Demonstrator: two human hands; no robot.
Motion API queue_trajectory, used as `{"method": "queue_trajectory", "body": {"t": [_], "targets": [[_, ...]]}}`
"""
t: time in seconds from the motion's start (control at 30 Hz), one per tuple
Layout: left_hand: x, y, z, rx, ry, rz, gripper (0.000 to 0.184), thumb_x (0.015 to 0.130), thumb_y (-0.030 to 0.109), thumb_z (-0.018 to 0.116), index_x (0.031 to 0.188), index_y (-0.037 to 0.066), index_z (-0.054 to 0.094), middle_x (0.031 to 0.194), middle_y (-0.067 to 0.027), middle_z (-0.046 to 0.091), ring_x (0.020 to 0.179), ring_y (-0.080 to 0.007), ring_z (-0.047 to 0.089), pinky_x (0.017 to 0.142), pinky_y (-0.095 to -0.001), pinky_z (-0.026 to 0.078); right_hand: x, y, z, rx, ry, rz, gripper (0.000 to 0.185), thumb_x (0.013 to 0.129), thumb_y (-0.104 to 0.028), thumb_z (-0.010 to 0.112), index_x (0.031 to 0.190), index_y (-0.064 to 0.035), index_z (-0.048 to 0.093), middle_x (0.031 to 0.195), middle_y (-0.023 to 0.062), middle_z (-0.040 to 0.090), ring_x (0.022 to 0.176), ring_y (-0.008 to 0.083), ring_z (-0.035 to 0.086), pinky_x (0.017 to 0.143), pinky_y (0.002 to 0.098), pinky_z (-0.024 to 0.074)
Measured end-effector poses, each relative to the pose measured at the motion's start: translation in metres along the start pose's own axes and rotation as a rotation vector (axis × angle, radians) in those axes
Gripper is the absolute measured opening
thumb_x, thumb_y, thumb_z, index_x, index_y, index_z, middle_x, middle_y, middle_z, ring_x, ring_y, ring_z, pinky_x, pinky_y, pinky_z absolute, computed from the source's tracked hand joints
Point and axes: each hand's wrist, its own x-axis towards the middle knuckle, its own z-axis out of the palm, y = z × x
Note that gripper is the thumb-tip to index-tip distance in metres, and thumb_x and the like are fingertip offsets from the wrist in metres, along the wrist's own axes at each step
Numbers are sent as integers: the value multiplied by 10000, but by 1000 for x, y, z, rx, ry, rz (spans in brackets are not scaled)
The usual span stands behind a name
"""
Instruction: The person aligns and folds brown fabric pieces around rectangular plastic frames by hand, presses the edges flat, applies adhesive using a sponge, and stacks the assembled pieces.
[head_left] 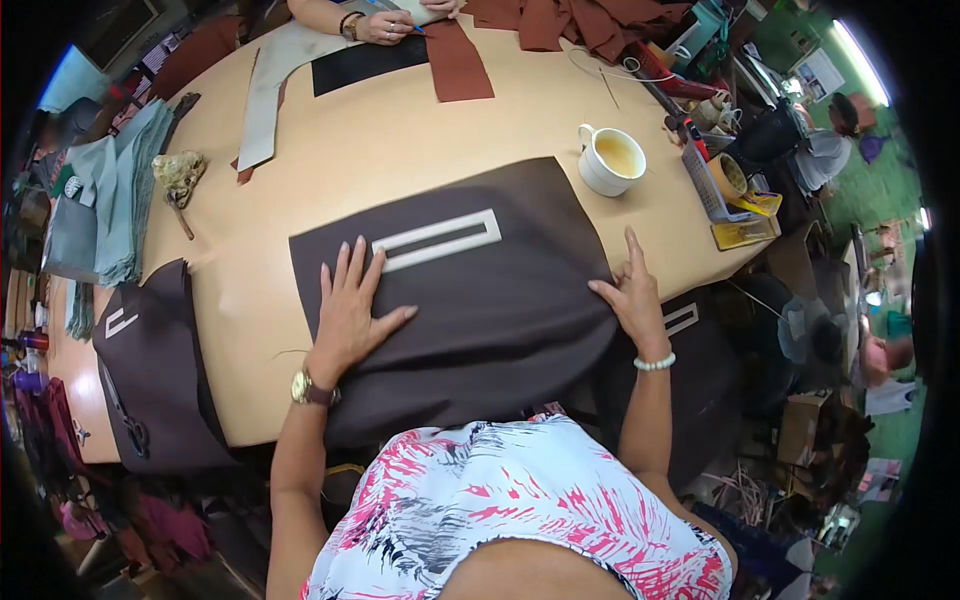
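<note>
A large dark brown sheet of leather-like material (480, 320) lies in front of me, its near part sagging in folds over the table's edge. On its upper part rests a white rectangular strip with a long slot (445, 254). My left hand (350, 310) presses flat on the sheet with its fingers spread, the fingertips beside the strip's left end. At the sheet's right edge is my right hand (637, 300), with its index finger stretched out and the thumb apart, touching the edge. Its other fingers are partly hidden.
A white cup (612, 170) of yellowish liquid stands beyond the sheet. Scissors (132, 430) lie on another dark piece (165, 370) at left. A brush-like tool (180, 180) lies farther back. Across the table (240, 290), another person's hand (385, 27) holds a pen over reddish-brown pieces (460, 65).
</note>
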Motion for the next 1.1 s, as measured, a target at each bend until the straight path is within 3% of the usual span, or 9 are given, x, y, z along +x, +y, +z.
{"method": "queue_trajectory", "body": {"t": [0.07,0.17,0.27,0.33,0.37,0.5,0.57,0.63,1.1], "targets": [[-14,12,0,7,-9,-14,850,751,511,615,1399,79,275,1462,-187,184,1357,-363,130,1074,-540,86,-12,-4,-4,-54,19,89,866,690,-73,731,1404,-55,241,703,74,491,646,177,475,665,288,432],[-19,18,1,0,-5,-18,847,748,494,632,1392,70,284,1460,-190,185,1357,-364,130,1073,-541,94,-16,-11,3,-485,291,-106,802,712,-54,700,1388,-38,270,843,126,565,792,251,553,764,340,444],[-18,19,-2,-6,-14,-12,845,747,485,640,1390,66,286,1460,-190,182,1356,-365,131,1071,-543,106,-12,-43,17,-347,266,-162,723,733,-41,666,1360,-6,309,975,169,577,933,303,561,832,384,434],[-16,20,-3,-8,-13,-1,834,747,495,636,1380,65,305,1454,-191,198,1350,-372,147,1061,-554,121,-11,-65,32,25,91,-97,617,783,-39,617,1331,30,341,989,154,594,867,242,596,810,338,452],[-15,20,-4,-8,-10,10,824,747,507,630,1371,64,325,1446,-193,215,1343,-378,163,1053,-565,131,-10,-80,35,278,-8,-35,660,787,-78,619,1348,24,287,984,155,592,873,233,595,812,333,454],[-6,14,0,99,-144,23,814,741,501,636,1366,72,340,1440,-189,235,1336,-386,178,1042,-582,141,-28,-206,-2,1708,-835,34,863,802,-237,625,1415,3,67,965,161,584,897,197,589,823,309,461],[-9,20,1,16,-66,16,822,733,485,649,1374,81,330,1450,-183,222,1343,-383,164,1044,-582,132,-37,-231,-1,1860,-1019,-32,847,801,-222,621,1413,1,80,977,162,580,905,198,584,824,314,460],[-13,20,1,-19,-29,-6,836,727,435,671,1399,110,294,1472,-148,191,1361,-353,133,1064,-558,108,-40,-241,8,1921,-1058,-96,831,800,-206,618,1410,-2,93,989,162,576,913,199,579,825,319,458],[-12,20,1,-22,-20,-18,844,716,448,679,1390,99,310,1473,-145,191,1366,-338,132,1074,-539,93,-33,-241,28,1922,-1015,-239,731,793,-98,591,1394,-21,182,1073,167,548,969,205,547,833,353,449]]}}
